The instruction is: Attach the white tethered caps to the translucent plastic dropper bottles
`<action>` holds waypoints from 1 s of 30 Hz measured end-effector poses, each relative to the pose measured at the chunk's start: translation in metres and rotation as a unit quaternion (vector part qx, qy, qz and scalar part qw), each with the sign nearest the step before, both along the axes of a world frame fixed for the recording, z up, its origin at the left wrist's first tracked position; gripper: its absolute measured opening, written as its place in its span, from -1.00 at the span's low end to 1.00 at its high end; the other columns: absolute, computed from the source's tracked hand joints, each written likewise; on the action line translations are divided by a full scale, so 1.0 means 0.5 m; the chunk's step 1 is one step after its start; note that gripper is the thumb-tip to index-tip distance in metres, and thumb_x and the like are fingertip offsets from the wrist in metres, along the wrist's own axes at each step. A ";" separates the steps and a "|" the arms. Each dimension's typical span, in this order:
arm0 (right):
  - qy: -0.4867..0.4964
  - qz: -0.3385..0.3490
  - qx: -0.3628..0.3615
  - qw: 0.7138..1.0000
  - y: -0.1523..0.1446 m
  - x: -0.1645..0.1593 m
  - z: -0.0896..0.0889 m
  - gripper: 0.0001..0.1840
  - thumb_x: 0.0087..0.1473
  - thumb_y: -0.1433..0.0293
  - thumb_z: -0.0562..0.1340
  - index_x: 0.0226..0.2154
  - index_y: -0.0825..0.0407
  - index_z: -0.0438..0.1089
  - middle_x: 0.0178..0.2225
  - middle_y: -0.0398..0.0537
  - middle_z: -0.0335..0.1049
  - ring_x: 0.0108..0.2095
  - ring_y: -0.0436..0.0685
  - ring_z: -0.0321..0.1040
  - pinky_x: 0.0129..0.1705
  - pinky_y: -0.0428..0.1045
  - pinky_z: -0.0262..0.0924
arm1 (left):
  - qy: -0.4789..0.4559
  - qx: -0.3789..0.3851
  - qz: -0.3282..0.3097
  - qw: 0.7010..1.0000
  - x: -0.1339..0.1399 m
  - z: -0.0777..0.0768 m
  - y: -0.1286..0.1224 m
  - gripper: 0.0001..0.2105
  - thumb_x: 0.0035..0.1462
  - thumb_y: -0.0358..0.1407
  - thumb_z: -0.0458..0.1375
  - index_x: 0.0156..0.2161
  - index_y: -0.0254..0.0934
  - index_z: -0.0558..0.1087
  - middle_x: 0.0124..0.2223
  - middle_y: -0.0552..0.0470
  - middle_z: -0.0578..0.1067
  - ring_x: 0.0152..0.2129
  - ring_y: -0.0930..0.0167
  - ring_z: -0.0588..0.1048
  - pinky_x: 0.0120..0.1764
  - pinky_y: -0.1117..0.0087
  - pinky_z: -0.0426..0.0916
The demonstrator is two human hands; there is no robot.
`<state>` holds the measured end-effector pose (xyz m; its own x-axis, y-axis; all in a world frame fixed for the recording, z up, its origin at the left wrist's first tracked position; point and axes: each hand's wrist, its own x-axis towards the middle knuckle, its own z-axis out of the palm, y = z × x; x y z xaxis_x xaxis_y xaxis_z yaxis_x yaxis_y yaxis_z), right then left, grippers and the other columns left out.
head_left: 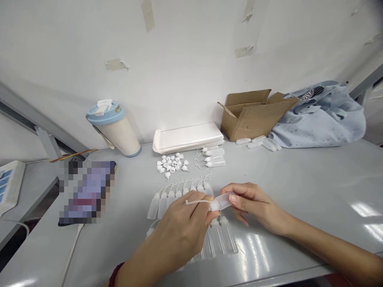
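Left hand (pixel 182 223) is pinching the cap (pixel 214 206), right hand (pixel 254 204) the bottle (pixel 224 200), fingers closed, lower centre of frame. Off-axis twisting could be skewing the cap; left hand's covering part of the lower row (pixel 229 238), risking scattering by dipping.

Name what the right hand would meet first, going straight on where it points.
Most likely the left hand, at the white top of the bottle that the right hand also holds; exact depth is unclear.

I see a white wall (pixel 185 79) (bits of torn tape (pixel 148 16) cling to it) behind a glossy grey table (pixel 299 183), where light (pixel 365 209) glares in streaks.
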<state>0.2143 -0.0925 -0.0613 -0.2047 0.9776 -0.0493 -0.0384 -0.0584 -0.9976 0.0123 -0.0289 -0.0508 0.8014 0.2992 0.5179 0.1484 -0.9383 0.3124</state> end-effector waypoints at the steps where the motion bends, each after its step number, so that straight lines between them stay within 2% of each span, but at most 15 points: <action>1: 0.017 -0.001 -0.009 1.000 0.001 -0.001 -0.003 -0.66 0.17 0.18 0.15 -0.33 0.14 0.41 -0.68 -0.29 0.02 -0.70 -0.11 0.00 -0.64 -0.14 -0.06 | 0.009 0.015 0.001 1.000 0.000 -0.001 0.000 -0.91 0.24 -0.52 -0.01 -0.27 -0.37 0.30 -0.36 -0.06 0.42 -0.45 0.37 0.37 -0.45 0.36 0.31; 5: 0.066 -0.017 -0.034 0.997 0.010 -0.003 -0.017 -0.67 0.13 0.17 0.20 -0.32 0.13 0.44 -0.68 -0.31 -0.04 -0.68 -0.10 -0.06 -0.67 -0.15 -0.02 | 0.014 0.042 0.014 0.999 0.002 -0.004 0.002 -0.92 0.24 -0.51 -0.01 -0.27 -0.37 0.31 -0.34 -0.07 0.44 -0.44 0.37 0.37 -0.45 0.36 0.32; 9: 0.035 -0.051 -0.021 0.998 0.026 0.005 -0.022 -0.66 0.11 0.17 0.21 -0.24 0.11 0.46 -0.63 -0.23 0.16 -0.64 -0.08 0.09 -0.58 -0.12 0.06 | 0.038 0.048 0.055 0.997 -0.006 0.003 0.032 -0.90 0.26 -0.42 -0.01 -0.17 -0.36 0.33 -0.27 -0.09 0.45 -0.34 0.31 0.39 -0.33 0.28 0.37; 13: -0.091 -0.140 0.022 0.986 0.044 0.032 -0.012 -0.61 0.08 0.15 0.21 -0.14 0.05 0.47 -0.45 -0.11 0.37 -0.56 -0.03 0.20 -0.45 -0.05 0.15 | 0.081 0.067 0.159 0.982 -0.035 0.012 0.082 -0.85 0.27 -0.39 -0.02 -0.13 -0.38 0.35 -0.25 -0.10 0.45 -0.28 0.28 0.39 -0.26 0.24 0.37; 16: -0.221 -0.194 0.055 0.954 0.059 0.057 -0.013 -0.54 0.08 0.13 0.19 -0.07 0.05 0.45 -0.37 -0.05 0.45 -0.48 0.05 0.27 -0.39 -0.01 0.20 | 0.088 0.079 0.220 0.968 -0.059 0.014 0.110 -0.83 0.26 -0.40 -0.05 -0.16 -0.38 0.38 -0.29 -0.08 0.46 -0.30 0.27 0.41 -0.28 0.25 0.37; 19: -0.311 -0.202 0.098 0.923 0.074 0.080 -0.029 -0.56 0.11 0.14 0.16 -0.07 0.04 0.45 -0.26 0.01 0.48 -0.32 0.14 0.36 -0.30 0.02 0.24 | 0.107 0.082 0.252 0.958 -0.072 0.008 0.123 -0.80 0.25 -0.42 -0.07 -0.17 -0.36 0.41 -0.30 -0.08 0.47 -0.30 0.27 0.42 -0.31 0.25 0.37; 21: -0.349 -0.193 0.125 0.909 0.081 0.089 -0.042 -0.59 0.12 0.16 0.15 -0.09 0.03 0.46 -0.21 0.02 0.48 -0.28 0.16 0.37 -0.28 0.03 0.25 | 0.120 0.069 0.259 0.956 -0.073 0.002 0.127 -0.78 0.25 -0.42 -0.09 -0.15 -0.35 0.41 -0.28 -0.09 0.48 -0.28 0.26 0.42 -0.29 0.23 0.37; 23: -0.374 -0.182 0.137 0.899 0.085 0.094 -0.053 -0.61 0.13 0.17 0.15 -0.10 0.04 0.46 -0.24 0.02 0.49 -0.35 0.13 0.36 -0.32 0.03 0.26 | 0.128 0.043 0.251 0.959 -0.070 -0.005 0.130 -0.76 0.26 -0.41 -0.11 -0.14 -0.34 0.40 -0.24 -0.10 0.48 -0.24 0.25 0.42 -0.23 0.19 0.37; 26: -0.399 -0.172 0.160 0.887 0.088 0.093 -0.058 -0.64 0.14 0.20 0.16 -0.12 0.08 0.46 -0.26 0.05 0.48 -0.41 0.10 0.32 -0.39 0.02 0.25 | 0.126 -0.024 0.223 0.966 -0.061 -0.014 0.132 -0.75 0.27 -0.38 -0.12 -0.10 -0.33 0.39 -0.11 -0.12 0.47 -0.14 0.25 0.39 -0.10 0.12 0.34; 30: -0.411 -0.174 0.200 0.872 0.090 0.092 -0.058 -0.72 0.14 0.26 0.18 -0.18 0.07 0.46 -0.20 0.09 0.44 -0.36 0.13 0.33 -0.42 0.01 0.25 | 0.127 -0.102 0.187 0.969 -0.047 -0.020 0.126 -0.70 0.29 -0.34 -0.14 -0.02 -0.33 0.37 0.08 -0.13 0.38 0.05 0.25 0.29 0.07 0.05 0.23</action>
